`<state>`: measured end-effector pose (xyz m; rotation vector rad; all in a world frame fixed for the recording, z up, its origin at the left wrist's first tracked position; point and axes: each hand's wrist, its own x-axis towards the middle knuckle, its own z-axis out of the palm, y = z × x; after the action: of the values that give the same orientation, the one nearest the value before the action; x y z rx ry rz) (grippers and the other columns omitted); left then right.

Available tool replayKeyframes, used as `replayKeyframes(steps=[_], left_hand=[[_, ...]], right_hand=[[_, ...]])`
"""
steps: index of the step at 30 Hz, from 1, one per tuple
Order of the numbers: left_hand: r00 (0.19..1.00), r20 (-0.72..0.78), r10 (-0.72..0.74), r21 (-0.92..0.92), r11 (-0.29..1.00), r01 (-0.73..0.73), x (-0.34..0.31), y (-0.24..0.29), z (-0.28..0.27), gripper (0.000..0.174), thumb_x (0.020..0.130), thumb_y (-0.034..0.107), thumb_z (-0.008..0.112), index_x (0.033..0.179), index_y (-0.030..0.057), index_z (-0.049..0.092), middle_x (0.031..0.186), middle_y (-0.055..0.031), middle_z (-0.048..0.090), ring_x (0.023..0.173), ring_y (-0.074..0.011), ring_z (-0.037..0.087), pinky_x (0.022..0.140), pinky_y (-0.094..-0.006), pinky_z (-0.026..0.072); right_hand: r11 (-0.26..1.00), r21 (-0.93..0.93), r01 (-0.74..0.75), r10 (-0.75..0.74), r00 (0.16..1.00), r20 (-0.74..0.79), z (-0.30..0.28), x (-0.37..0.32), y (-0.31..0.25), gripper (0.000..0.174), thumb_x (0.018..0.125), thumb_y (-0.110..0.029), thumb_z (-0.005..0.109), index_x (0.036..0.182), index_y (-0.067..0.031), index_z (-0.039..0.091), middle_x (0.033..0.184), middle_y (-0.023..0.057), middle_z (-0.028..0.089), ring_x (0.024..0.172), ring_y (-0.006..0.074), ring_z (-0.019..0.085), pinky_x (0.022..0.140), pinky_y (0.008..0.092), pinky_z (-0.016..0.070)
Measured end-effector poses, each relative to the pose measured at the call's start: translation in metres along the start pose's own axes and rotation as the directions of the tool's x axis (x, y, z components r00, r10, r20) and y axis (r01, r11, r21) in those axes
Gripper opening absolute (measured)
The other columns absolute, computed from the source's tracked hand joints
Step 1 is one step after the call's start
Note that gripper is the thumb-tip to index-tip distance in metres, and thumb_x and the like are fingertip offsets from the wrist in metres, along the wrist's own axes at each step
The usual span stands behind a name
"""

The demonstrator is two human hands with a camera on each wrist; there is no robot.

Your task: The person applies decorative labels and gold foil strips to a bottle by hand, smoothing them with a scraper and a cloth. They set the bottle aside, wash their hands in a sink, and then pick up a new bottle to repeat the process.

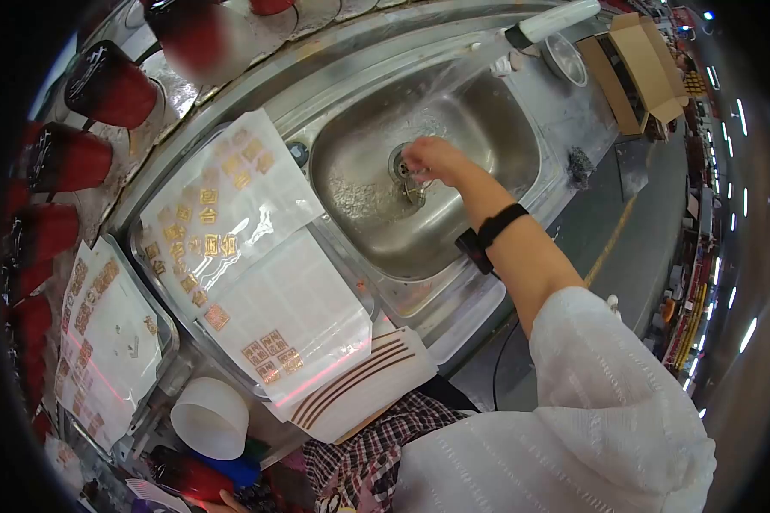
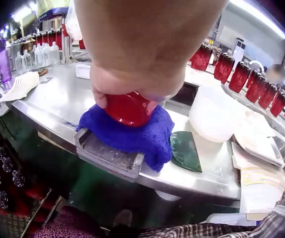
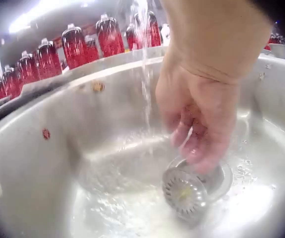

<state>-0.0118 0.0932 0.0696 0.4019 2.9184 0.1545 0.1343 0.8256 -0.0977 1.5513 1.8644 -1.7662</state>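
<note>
Glossy red bottle (image 2: 130,108) sits on a fuzzy blue cloth (image 2: 142,141) at the steel tabletop (image 2: 53,101) edge. My left hand (image 2: 147,59) wraps its top, fingers curled. My right hand (image 3: 202,119) hangs in the shiny steel sink (image 3: 58,153), fingers loosely bent over the round perforated strainer (image 3: 184,191), beside a thin water stream (image 3: 145,89). I can't tell whether it holds anything.

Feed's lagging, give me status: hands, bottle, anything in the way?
Left hand grips red bottle on blue cloth. Right hand in sink under running water, above drain strainer; hold unclear. No obstruction seen.
</note>
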Motion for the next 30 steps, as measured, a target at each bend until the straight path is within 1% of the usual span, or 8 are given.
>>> replayKeyframes(steps=[2, 10, 14, 19, 21, 25, 29, 30], left_hand=[[0.999, -0.028, 0.031, 0.051, 0.998, -0.030, -0.003, -0.018, 0.007, 0.095, 0.093, 0.044, 0.060, 0.148, -0.0140, 0.007, 0.152, -0.0384, 0.014, 0.142, -0.0489, 0.020, 0.117, -0.0460, 0.0181], [0.996, -0.090, -0.004, -0.071, 0.997, -0.002, -0.009, -0.062, 0.031, 0.069, 0.101, 0.026, 0.050, 0.152, -0.0038, 0.014, 0.152, -0.0306, 0.027, 0.134, -0.0406, 0.038, 0.112, -0.0419, 0.0311], [0.993, -0.104, 0.059, -0.077, 0.995, -0.068, -0.006, -0.058, 0.032, 0.071, 0.101, 0.027, 0.050, 0.153, -0.0031, 0.010, 0.149, -0.0327, 0.028, 0.131, -0.0428, 0.040, 0.110, -0.0439, 0.0324], [0.995, -0.091, 0.033, -0.097, 0.994, -0.042, -0.004, -0.049, 0.031, 0.073, 0.102, 0.028, 0.048, 0.153, -0.0040, 0.007, 0.148, -0.0336, 0.029, 0.130, -0.0441, 0.041, 0.108, -0.0453, 0.0338], [0.998, -0.057, -0.039, -0.145, 0.989, 0.030, -0.008, -0.025, 0.021, 0.073, 0.102, 0.029, 0.048, 0.152, -0.0044, 0.008, 0.149, -0.0330, 0.028, 0.131, -0.0434, 0.040, 0.108, -0.0448, 0.0338], [0.994, -0.102, 0.030, -0.089, 0.995, -0.040, -0.009, -0.053, 0.032, 0.071, 0.102, 0.028, 0.048, 0.152, -0.0034, 0.011, 0.151, -0.0317, 0.026, 0.133, -0.0419, 0.039, 0.110, -0.0432, 0.0329], [0.995, -0.099, 0.019, -0.096, 0.995, -0.029, -0.009, -0.049, 0.029, 0.070, 0.102, 0.028, 0.048, 0.153, -0.0030, 0.011, 0.152, -0.0307, 0.026, 0.135, -0.0410, 0.038, 0.111, -0.0424, 0.0322], [0.994, -0.107, 0.027, -0.081, 0.996, -0.036, -0.009, -0.052, 0.030, 0.070, 0.102, 0.028, 0.048, 0.153, -0.0029, 0.011, 0.152, -0.0306, 0.026, 0.135, -0.0409, 0.038, 0.111, -0.0424, 0.0321]], right_hand=[[0.463, 0.886, -0.020, 0.009, 1.000, 0.017, -0.002, -0.015, -0.021, 0.023, 0.088, -0.012, 0.052, 0.100, 0.0077, 0.058, 0.093, 0.0185, 0.060, 0.090, 0.0312, 0.062, 0.085, 0.0487, 0.0554], [-0.321, 0.912, -0.257, -0.582, 0.813, 0.024, -0.033, -0.023, -0.084, 0.027, 0.097, -0.008, 0.045, 0.110, 0.0153, 0.049, 0.111, 0.0267, 0.055, 0.104, 0.0381, 0.056, 0.094, 0.0477, 0.0514], [-0.330, 0.927, 0.179, -0.323, 0.901, -0.289, -0.095, -0.071, -0.073, 0.026, 0.094, -0.006, 0.043, 0.110, 0.0140, 0.047, 0.109, 0.0230, 0.054, 0.109, 0.0377, 0.053, 0.100, 0.0538, 0.0464], [0.765, 0.607, 0.214, 0.100, 0.892, -0.441, -0.125, -0.086, -0.022, 0.027, 0.093, -0.022, 0.055, 0.111, -0.0026, 0.059, 0.107, 0.0093, 0.061, 0.107, 0.0227, 0.055, 0.092, 0.0479, 0.0463], [0.952, 0.293, 0.091, 0.068, 0.869, -0.490, -0.115, -0.071, -0.002, 0.022, 0.090, -0.026, 0.060, 0.106, -0.0108, 0.064, 0.101, 0.0039, 0.063, 0.097, 0.0178, 0.058, 0.083, 0.0427, 0.0466], [0.919, -0.389, 0.060, -0.131, 0.979, -0.158, -0.056, -0.021, 0.020, 0.024, 0.086, -0.022, 0.061, 0.103, -0.0072, 0.071, 0.088, 0.0080, 0.071, 0.071, 0.0236, 0.065, 0.072, 0.0410, 0.0530], [0.289, -0.933, 0.213, -0.262, 0.955, 0.137, -0.004, 0.022, 0.033, 0.031, 0.085, -0.015, 0.057, 0.111, -0.0069, 0.070, 0.109, 0.0166, 0.069, 0.101, 0.0346, 0.066, 0.089, 0.0390, 0.0523], [0.380, -0.909, 0.169, -0.258, 0.964, 0.071, 0.006, 0.029, 0.036, 0.037, 0.079, -0.004, 0.053, 0.113, -0.0085, 0.068, 0.108, 0.0175, 0.069, 0.106, 0.0334, 0.064, 0.094, 0.0409, 0.0493]])
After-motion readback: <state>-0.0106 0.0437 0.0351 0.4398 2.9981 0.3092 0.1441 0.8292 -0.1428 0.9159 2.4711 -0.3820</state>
